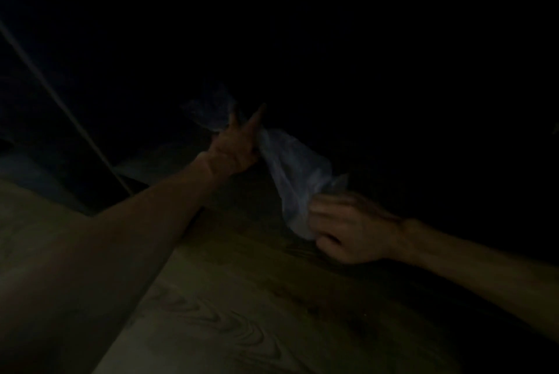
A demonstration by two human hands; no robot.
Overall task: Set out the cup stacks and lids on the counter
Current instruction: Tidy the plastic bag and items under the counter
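Above the pale wood-grain desk (230,298), both hands stretch a pale, crinkled plastic bag (290,174), probably opening it: right hand (354,231) fingers pinching its lower end, left hand (239,143) gripping the top.

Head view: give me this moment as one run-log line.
scene: very dark | left hand: grips plastic bag top | right hand: grips bag's lower end | surface: wooden counter | contents: cannot tell

A single head-worn wide-angle camera looks forward and down, close over a wood-grain counter (242,313) in very dim light; both forearms enter from the lower corners, the hands meeting near frame centre, the background lost in darkness.
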